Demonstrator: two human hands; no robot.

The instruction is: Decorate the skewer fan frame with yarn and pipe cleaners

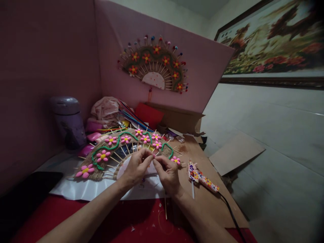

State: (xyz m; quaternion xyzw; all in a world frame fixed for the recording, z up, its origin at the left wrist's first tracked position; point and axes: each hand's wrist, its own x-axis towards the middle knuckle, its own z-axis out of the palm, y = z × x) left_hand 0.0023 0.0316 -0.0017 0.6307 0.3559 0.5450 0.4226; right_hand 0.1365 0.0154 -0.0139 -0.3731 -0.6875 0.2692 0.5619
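My left hand [136, 166] and my right hand [167, 172] meet at the fingertips, both closed in a pinch. Between them is a small pink piece [154, 156], too small to make out clearly. Just behind my hands lies a half-round fan [87, 161] wound with brown twine over thin sticks. It carries pink flowers [103, 155] with yellow centres and a wavy green cord [111, 147]. My hands partly cover the fan's pale half-round base [123, 167]. A thin stick [165, 206] points down below my right hand.
A flower-patterned glue gun [194, 173] with a black cord rests on cardboard [210, 207] at the right. Behind the fan are pink packets [93, 136] and coloured strips. A purple flask [69, 123] stands left. Another fan [152, 64] hangs on the pink panel.
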